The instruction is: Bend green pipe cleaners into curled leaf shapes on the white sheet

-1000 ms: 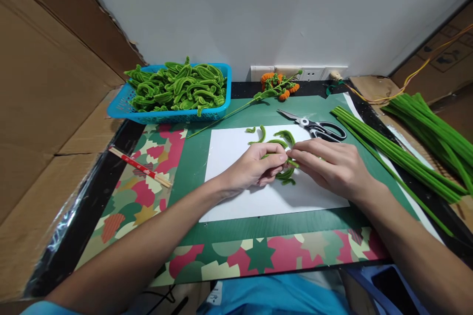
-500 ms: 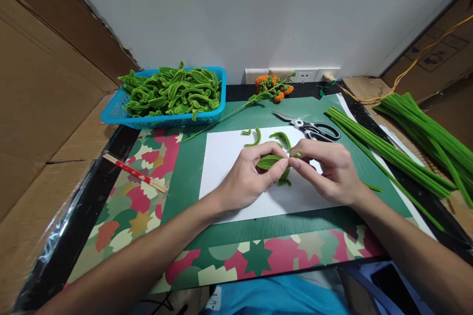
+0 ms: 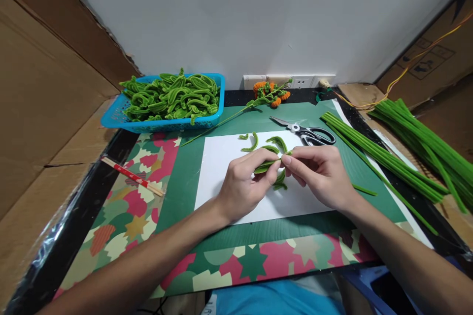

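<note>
Deep in the fiddly part, by the look of it: working the tip of a green fuzzy leaf point(image 3: 261, 168), right above the white sheet point(image 3: 211, 177) in the middle of the desk point(image 3: 236, 98). Gripping it in the left hand point(image 3: 246, 180), with thumb and fingers clamped around the body, and nipping the end in the right hand point(image 3: 320, 176), fingers pressed together on it, just about touching the left ones. Can't tell if really twisting or only squeezing. Next move probably calls for a steady hold on the left and a small, tight turn on the right, without crushing the fuzz. On to the count: two curled bits point(image 3: 255, 142) toward the far left of the sheet, at least two more just right of those, plus some half hidden by the hands, so no exact total. One blue basket point(image 3: 221, 97) far left, heaped with green pieces, way too tangled to count. One pair of scissors point(image 3: 295, 128), one orange-flowered sprig point(image 3: 261, 101) farther back, one red-sleeved set of sticks point(image 3: 127, 173) on the left. Two bunches of green stems point(image 3: 384, 156) on the right, too tightly packed to count, plus one loose stem point(image 3: 365, 189) by the right wrist.
</note>
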`<action>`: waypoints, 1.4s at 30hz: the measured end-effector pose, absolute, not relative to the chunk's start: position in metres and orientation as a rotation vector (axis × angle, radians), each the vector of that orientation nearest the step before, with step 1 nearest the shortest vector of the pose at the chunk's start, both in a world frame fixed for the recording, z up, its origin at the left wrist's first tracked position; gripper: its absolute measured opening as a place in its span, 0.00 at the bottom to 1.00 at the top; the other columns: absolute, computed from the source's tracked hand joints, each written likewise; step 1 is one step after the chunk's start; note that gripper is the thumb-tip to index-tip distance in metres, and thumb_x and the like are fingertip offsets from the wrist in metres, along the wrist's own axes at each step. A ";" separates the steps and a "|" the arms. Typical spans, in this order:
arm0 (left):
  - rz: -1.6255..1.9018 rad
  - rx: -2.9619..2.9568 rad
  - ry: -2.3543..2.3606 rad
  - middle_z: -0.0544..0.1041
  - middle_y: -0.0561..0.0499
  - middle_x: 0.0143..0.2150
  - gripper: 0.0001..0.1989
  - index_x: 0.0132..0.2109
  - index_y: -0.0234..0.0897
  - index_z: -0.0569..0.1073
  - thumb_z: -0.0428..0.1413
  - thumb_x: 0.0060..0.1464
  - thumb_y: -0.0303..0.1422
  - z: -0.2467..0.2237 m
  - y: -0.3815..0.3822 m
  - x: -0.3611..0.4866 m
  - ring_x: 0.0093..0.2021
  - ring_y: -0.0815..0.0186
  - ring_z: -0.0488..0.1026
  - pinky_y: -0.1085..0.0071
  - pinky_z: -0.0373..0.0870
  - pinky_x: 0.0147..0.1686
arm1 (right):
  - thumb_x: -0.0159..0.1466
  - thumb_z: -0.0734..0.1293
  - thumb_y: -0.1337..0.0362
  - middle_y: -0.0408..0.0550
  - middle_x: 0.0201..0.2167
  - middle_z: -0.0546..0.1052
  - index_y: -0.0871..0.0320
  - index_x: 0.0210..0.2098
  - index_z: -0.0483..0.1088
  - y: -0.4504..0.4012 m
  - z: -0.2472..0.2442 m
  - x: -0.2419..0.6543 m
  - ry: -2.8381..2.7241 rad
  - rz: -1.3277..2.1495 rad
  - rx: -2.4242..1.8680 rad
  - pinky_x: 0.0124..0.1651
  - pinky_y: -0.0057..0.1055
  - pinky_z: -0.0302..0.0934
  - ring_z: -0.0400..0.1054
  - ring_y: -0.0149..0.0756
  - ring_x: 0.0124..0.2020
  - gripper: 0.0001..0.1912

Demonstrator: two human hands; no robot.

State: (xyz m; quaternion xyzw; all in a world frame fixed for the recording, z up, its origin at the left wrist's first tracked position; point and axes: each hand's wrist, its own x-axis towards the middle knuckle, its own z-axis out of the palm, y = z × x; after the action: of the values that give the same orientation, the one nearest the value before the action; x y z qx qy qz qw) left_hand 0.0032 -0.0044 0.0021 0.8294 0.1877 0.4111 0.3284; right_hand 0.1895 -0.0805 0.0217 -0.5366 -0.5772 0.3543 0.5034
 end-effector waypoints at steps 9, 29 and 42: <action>1.121 2.252 0.469 0.80 0.51 0.35 0.04 0.45 0.37 0.77 0.58 0.71 0.29 -0.002 0.001 0.002 0.33 0.68 0.75 0.72 0.71 0.34 | 0.69 0.75 0.49 0.42 0.17 0.73 0.59 0.26 0.78 -0.080 0.020 0.186 -1.255 1.019 -1.240 0.20 0.26 0.50 0.59 0.26 0.17 0.22; 0.886 1.984 0.661 0.79 0.52 0.36 0.08 0.46 0.37 0.77 0.58 0.72 0.36 0.000 0.008 0.001 0.30 0.70 0.74 0.74 0.70 0.31 | 0.70 0.73 0.61 0.54 0.51 0.82 0.54 0.61 0.74 -0.076 0.010 0.198 -1.531 0.449 -1.282 0.36 0.33 0.73 0.77 0.38 0.39 0.20; 0.599 1.586 0.533 0.69 0.58 0.27 0.14 0.47 0.35 0.79 0.59 0.71 0.42 0.014 0.004 0.001 0.20 0.75 0.62 0.76 0.62 0.22 | 0.69 0.71 0.77 0.57 0.42 0.84 0.61 0.57 0.75 -0.072 0.002 0.217 -2.096 -0.335 -0.998 0.45 0.39 0.73 0.76 0.44 0.42 0.18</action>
State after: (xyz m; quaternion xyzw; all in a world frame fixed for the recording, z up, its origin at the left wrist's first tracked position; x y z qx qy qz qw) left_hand 0.0010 0.0038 0.0136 0.6926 0.2327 0.2616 0.6306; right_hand 0.2175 -0.0717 0.0021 -0.3922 -0.8238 -0.1318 0.3875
